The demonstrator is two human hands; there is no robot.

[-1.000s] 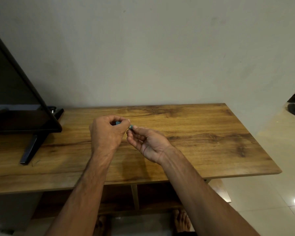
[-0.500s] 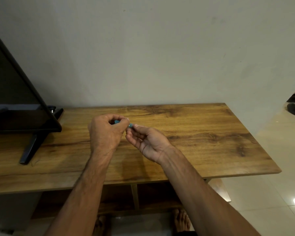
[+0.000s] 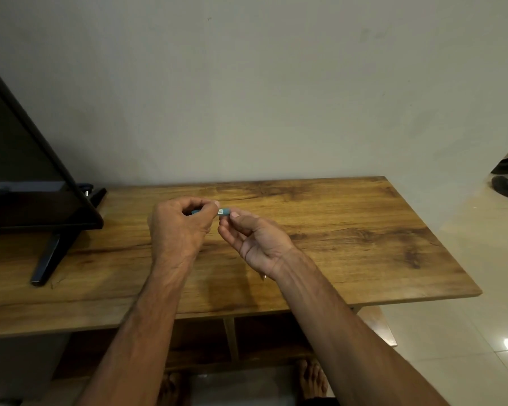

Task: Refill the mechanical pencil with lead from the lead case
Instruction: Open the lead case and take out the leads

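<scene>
A small teal lead case with a white label is held level above the wooden table. My left hand is closed around its left part, thumb and forefinger pressed on top. My right hand is palm-up, and its thumb and forefinger pinch the case's right end. Most of the case is hidden inside my left fist; only a short teal stretch shows between the hands. A tiny shiny tip peeks out from under my right wrist on the table; I cannot tell what it is. No mechanical pencil is clearly visible.
A black TV screen on a black stand leg fills the left end of the table. A plain wall stands right behind. The table's right edge drops to a tiled floor. Shelves sit under the tabletop.
A longer stretch of the teal case now shows between my hands, and its white label has come into sight. My right fingertips have shifted slightly to the right. Both hands stay over the same spot.
</scene>
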